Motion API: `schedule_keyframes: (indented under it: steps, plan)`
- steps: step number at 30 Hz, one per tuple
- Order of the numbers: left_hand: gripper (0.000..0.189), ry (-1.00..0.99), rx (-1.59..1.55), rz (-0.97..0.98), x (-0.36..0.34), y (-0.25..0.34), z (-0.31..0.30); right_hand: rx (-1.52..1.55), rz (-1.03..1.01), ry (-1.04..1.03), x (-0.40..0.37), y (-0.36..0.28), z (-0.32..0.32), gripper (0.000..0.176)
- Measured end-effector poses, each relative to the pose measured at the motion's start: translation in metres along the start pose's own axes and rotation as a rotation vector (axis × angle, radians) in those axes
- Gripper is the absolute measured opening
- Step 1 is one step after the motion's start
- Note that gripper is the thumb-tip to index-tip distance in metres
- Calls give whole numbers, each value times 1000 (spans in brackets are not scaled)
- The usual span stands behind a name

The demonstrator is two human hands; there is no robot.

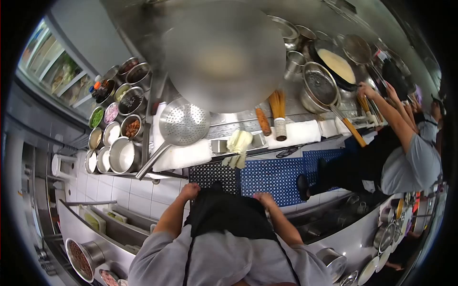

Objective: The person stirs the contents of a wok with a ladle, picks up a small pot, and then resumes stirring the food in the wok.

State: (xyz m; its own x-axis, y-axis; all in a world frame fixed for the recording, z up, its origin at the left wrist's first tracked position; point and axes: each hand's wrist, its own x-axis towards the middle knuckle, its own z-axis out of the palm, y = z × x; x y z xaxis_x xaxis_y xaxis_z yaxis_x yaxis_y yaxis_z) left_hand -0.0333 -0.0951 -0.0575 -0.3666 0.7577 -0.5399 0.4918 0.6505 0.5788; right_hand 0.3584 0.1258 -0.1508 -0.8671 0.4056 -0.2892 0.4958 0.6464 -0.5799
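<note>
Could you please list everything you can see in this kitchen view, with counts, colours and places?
skimmer: one, silver, perforated, lying on a white cloth on the counter
ingredient bowls: about a dozen, steel, clustered at the left of the counter
brush: one, tan, on the counter right of centre
strainer: one, steel with a wooden handle, right of the brush
wok: one, dark with pale contents, at the far right
floor mats: several, black and blue, below the counter
co-worker: one, grey shirt, at the right, reaching to the counter
apron: one, black, worn by the person
left hand: curled, at the apron
right hand: curled, at the apron
</note>
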Motion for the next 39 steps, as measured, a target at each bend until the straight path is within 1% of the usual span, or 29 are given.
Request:
schedule_keyframes:
  steps: [1, 2, 3, 4, 5, 6, 7, 8, 9, 10, 11, 12, 13, 15, 16, 19, 20, 22, 24, 25, 26, 27, 29, 30, 32, 33, 34, 36, 39]
  plan:
    - [23, -23, -51, -83, 2, 11, 1, -228, 63, -139, -29, -18, 8, 23]
    - [24, -63, -69, -109, 2, 14, 7, 1, 363, -114, -53, 18, 73, 24]
    - [27, -120, -8, -90, 1, 17, 11, 226, 655, -14, -76, 53, 135, 26]
    - [32, -123, 58, 4, 4, 7, 24, 212, 628, -49, -84, 47, 130, 27]
    - [35, -133, 52, 19, 2, 1, 35, 199, 600, -83, -92, 39, 124, 30]
    - [36, -115, 169, 222, -4, -2, 43, 187, 572, -119, -102, 23, 114, 32]
    - [36, -153, 205, 163, -20, 18, 42, 27, 436, -240, -102, 14, 97, 30]
    - [33, -243, 295, 311, -11, -7, 55, -136, 299, -359, -93, 6, 64, 28]
    - [32, -221, 249, 364, -18, -9, 58, -299, 159, -478, -92, -2, 45, 26]
    - [31, -201, 199, 417, -25, -6, 60, -2, 334, -255, -87, 7, 52, 23]
    - [30, -181, 145, 470, -30, 0, 60, 279, 522, -99, -82, 8, 48, 20]
    - [28, -205, 185, 490, -28, 12, 55, 567, 668, 116, -77, 7, 42, 17]
    - [28, -219, 241, 456, -28, 30, 45, 843, 825, 264, -66, -13, 6, 16]
    - [28, -240, 344, 385, -28, 64, 34, 809, 786, 353, -69, -52, -65, 17]
    - [29, -234, 423, 349, -19, 68, 34, 789, 767, 395, -74, -63, -85, 18]
    - [26, -375, 352, 255, -1, 106, 38, 526, 638, 771, -91, -66, -102, 23]
    - [34, -458, 382, 260, 11, 114, 50, 335, 650, 813, -105, -73, -119, 26]
    - [31, -608, 285, 315, 4, 167, 66, 325, 743, 852, -137, -75, -138, 26]
    - [28, -820, -32, 499, 6, 192, 95, 78, 758, 1009, -177, -81, -155, 23]
    - [28, -987, -184, 326, 5, 200, 109, -10, 856, 1033, -197, -95, -167, 20]
    - [27, -1139, -342, 141, 6, 205, 115, -143, 902, 1004, -217, -90, -166, 18]
    - [27, -1172, -213, 351, 12, 210, 112, -175, 901, 1117, -236, -100, -172, 18]
    - [27, -1207, 30, 765, 17, 218, 114, -233, 1067, 1036, -263, -108, -172, 19]
    - [29, -1235, -163, 432, 3, 230, 96, -243, 1053, 990, -276, -101, -162, 19]
    - [30, -1219, -101, 202, 0, 235, 86, -271, 1003, 919, -293, -98, -153, 21]
    - [29, -1181, 153, 309, 18, 228, 98, -282, 968, 902, -293, -102, -153, 21]
    - [28, -1187, 186, 425, 36, 211, 108, -288, 935, 889, -291, -105, -153, 21]
    - [26, -1192, 254, 657, 65, 179, 117, -278, 944, 947, -286, -109, -154, 21]
    - [26, -1208, 474, 358, 53, 182, 86, -238, 949, 1024, -285, -111, -156, 21]
